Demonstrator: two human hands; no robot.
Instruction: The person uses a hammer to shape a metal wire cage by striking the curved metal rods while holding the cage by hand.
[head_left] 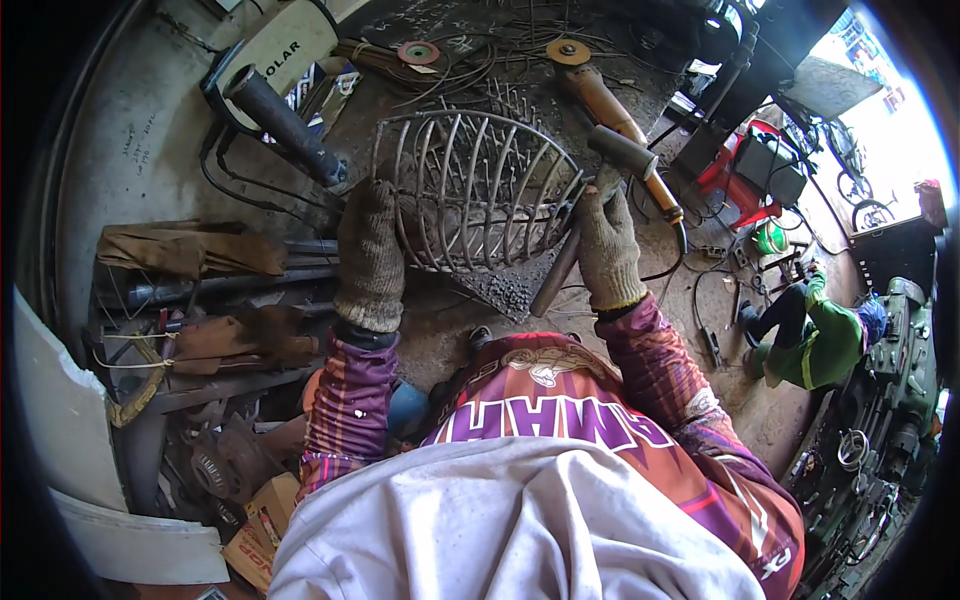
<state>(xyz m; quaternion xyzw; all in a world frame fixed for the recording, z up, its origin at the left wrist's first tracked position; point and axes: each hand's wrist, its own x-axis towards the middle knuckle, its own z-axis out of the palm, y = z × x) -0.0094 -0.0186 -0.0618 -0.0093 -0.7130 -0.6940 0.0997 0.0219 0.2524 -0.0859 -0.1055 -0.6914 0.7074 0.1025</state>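
A curved cage of welded metal rods (480, 190) rests upon the dark metal worktop in front of me. My left hand (372, 250), in a thick knitted glove, grips the cage's left edge, its fingertips partly hidden. Also gloved, my right hand (610, 245) is closed around the handle of a hammer (624, 152) at the cage's right edge. The hammer's head points up and away, and its handle slants down below the hand. Whether the right hand also touches the cage, I cannot tell. Beyond the hammer lies an orange angle grinder (605, 105) with a round disc.
A dark metal cylinder (285, 125) and a reddish disc (418, 52) are on the far side. Brown leather pieces (190, 248) and metal bars lie left. At right, a person in green (825, 340) crouches near a machine (900, 400) and a red plastic chair (745, 190). Cables cross the floor.
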